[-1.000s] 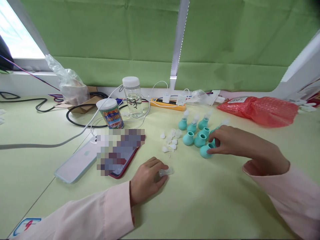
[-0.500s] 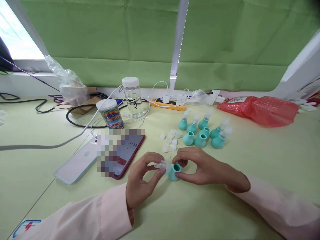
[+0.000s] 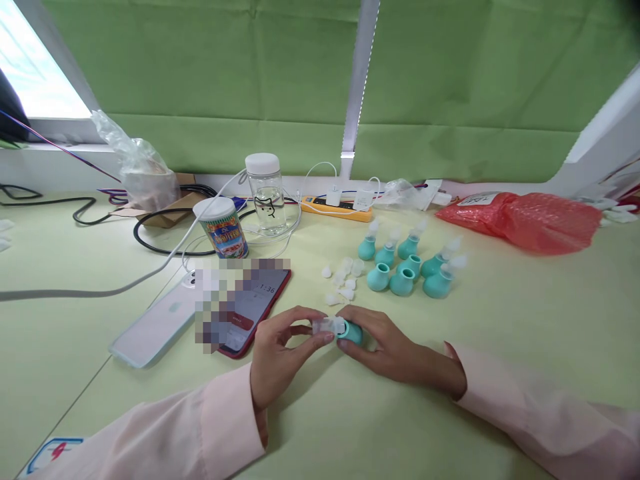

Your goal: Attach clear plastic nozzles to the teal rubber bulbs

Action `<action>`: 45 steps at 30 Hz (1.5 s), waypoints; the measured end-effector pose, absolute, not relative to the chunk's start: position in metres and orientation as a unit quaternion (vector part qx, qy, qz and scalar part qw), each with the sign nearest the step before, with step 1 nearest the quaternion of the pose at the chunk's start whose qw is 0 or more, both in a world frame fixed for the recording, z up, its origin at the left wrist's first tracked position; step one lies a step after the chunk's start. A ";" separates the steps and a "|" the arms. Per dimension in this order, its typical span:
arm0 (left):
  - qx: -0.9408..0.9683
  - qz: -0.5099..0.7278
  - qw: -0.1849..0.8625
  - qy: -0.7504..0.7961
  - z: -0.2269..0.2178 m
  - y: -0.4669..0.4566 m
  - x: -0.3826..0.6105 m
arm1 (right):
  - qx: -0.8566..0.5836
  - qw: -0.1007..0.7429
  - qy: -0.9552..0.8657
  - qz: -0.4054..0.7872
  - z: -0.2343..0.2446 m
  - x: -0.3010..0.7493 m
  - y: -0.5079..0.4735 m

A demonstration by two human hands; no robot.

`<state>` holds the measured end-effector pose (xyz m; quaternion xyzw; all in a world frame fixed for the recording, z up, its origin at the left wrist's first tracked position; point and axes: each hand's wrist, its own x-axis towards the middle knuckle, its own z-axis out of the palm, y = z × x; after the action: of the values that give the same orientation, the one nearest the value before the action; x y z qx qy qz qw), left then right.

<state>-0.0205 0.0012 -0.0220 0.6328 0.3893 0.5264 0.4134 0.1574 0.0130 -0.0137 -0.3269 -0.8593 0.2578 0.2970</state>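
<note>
My left hand (image 3: 286,350) pinches a clear plastic nozzle (image 3: 327,325) between thumb and fingers. Wrapped around a teal rubber bulb (image 3: 354,333) is my right hand (image 3: 387,347), and the bulb lies tilted with its mouth toward the left. The nozzle's right end meets the bulb's mouth; how far it sits inside I cannot tell. Behind my hands stand several more teal bulbs, some with clear tips fitted, such as this one (image 3: 437,283), others with open mouths, such as this bulb (image 3: 401,283). Small translucent plastic pieces (image 3: 346,292) lie loose left of them.
To the left lie a white phone (image 3: 155,320) and a red-edged phone (image 3: 260,303). A noodle cup (image 3: 223,230), a lidded bottle (image 3: 265,197) and cables stand behind them. An orange power strip (image 3: 340,210) and a red plastic bag (image 3: 525,220) are at the back.
My right hand has turned the bulb from upright to tilted, its mouth now facing left. The nozzle in my left hand has come to the bulb's mouth.
</note>
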 end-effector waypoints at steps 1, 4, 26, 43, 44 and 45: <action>0.637 0.516 0.411 0.399 -0.022 0.002 -0.021 | -0.332 0.318 -0.855 0.242 -0.014 0.158 0.014; 0.653 0.472 0.420 0.417 -0.023 0.004 -0.021 | -0.339 0.358 -0.847 0.201 -0.014 0.159 0.016; 0.626 0.337 0.576 0.403 -0.015 0.003 -0.018 | -0.321 0.232 -0.897 0.195 -0.003 0.170 0.021; 0.497 0.430 0.655 0.373 -0.020 0.008 -0.016 | -0.445 0.270 -0.844 0.123 -0.030 0.166 0.042; 0.499 0.420 0.662 0.369 -0.020 0.008 -0.016 | -0.437 0.289 -0.842 0.126 -0.028 0.166 0.041; 0.503 0.412 0.664 0.369 -0.020 0.008 -0.016 | -0.428 0.308 -0.839 0.131 -0.025 0.165 0.040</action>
<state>-0.0157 0.0085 -0.0196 0.5032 0.3694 0.4123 0.6635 0.1650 0.0399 -0.0249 -0.4282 -0.8393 0.1312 0.3081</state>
